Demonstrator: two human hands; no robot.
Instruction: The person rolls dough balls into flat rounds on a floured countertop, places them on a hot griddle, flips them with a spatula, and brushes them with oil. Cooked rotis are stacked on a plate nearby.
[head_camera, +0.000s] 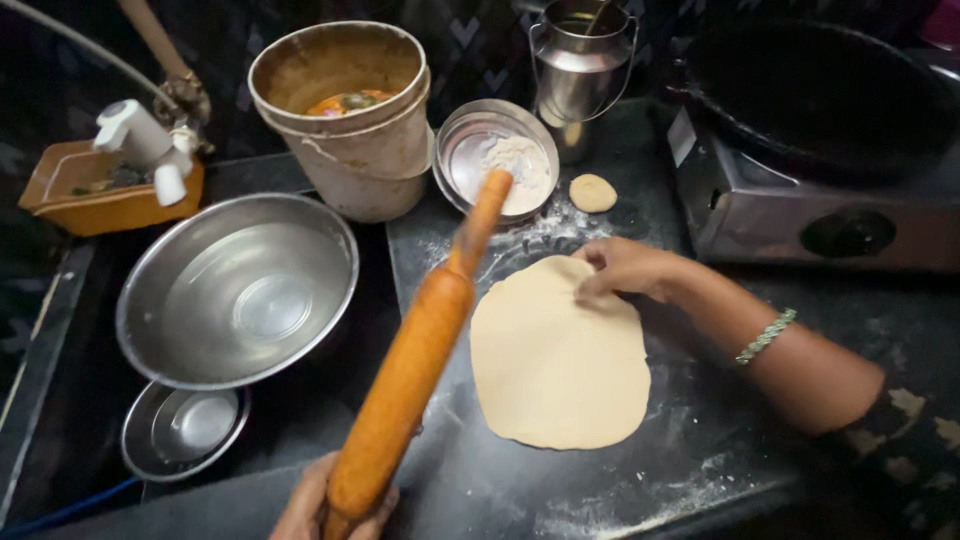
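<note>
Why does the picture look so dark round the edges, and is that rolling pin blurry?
Head view: light falls mainly on the middle, where the rolled dough and the large steel bowl catch it, the bowl showing soft glare. The corners and the black pan sink into shadow. The rolling pin, close to the lens in the left hand, looks slightly soft and stretched. The right hand is fairly sharp.

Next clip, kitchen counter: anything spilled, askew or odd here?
Only loose flour dusted over the dark counter around the rolled dough, expected when rolling. The left hand holds the rolling pin lifted and tilted above the counter; the right hand rests on the dough's edge. Nothing else stands out.
</note>
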